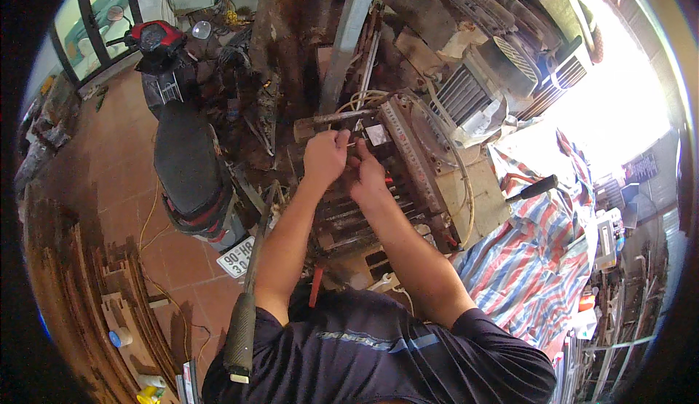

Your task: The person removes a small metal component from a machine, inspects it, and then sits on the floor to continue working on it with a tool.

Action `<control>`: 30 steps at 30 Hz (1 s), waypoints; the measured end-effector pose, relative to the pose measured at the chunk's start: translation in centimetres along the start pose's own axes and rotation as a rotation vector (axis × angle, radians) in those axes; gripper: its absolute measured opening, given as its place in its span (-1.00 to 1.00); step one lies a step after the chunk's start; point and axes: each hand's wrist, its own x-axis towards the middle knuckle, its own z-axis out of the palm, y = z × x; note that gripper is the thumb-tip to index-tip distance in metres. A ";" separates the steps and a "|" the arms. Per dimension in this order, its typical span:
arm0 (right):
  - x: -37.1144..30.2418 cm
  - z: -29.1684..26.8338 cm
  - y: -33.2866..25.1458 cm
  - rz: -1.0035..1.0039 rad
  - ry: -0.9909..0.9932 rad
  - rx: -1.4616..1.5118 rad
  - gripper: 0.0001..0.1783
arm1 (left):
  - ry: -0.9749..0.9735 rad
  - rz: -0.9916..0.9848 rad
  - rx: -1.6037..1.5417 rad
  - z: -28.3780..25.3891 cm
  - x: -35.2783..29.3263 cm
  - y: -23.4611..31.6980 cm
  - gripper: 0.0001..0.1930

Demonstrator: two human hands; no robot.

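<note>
My left hand (326,158) and my right hand (368,174) are close together over the far part of a rusty metal machine (411,153). The fingers of both are bent and pinched. A small, thin, light-coloured piece (352,145) shows between the fingertips; its kind is too small to make out. Just beyond my right fingers sits a white square piece (377,135) on the machine. Dark slats (349,222) of the machine run beneath my forearms. A long bar with a dark textured grip (240,335) slants up along the outside of my left arm.
A black and red motorbike (191,158) stands on the tiled floor at left. A finned motor (466,98) is at far right. Striped sheeting (524,258) lies at right, below a black-handled lever (533,189). A steel post (349,36) rises beyond my hands. Long rusty bars (65,287) lie at left.
</note>
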 end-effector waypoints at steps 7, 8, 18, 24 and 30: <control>-0.9 1.4 -0.3 -0.026 0.087 -0.030 -0.76 | -0.199 -0.241 -0.112 -1.1 1.0 0.0 -0.62; -0.9 1.7 -0.2 -0.027 0.077 -0.017 -0.77 | -0.123 -0.177 -0.065 -1.4 0.1 0.6 -0.61; -1.5 1.9 -0.5 -0.013 0.132 -0.010 -0.82 | 0.001 0.177 0.240 -2.2 -1.6 0.4 -0.67; -0.1 1.2 0.1 0.003 0.115 0.081 -0.78 | -0.213 -0.165 -0.224 -0.1 -0.7 -0.8 -0.60; -0.5 1.0 -0.4 0.012 0.089 0.025 -0.75 | -0.382 -0.550 -0.701 -1.0 0.4 0.2 -0.54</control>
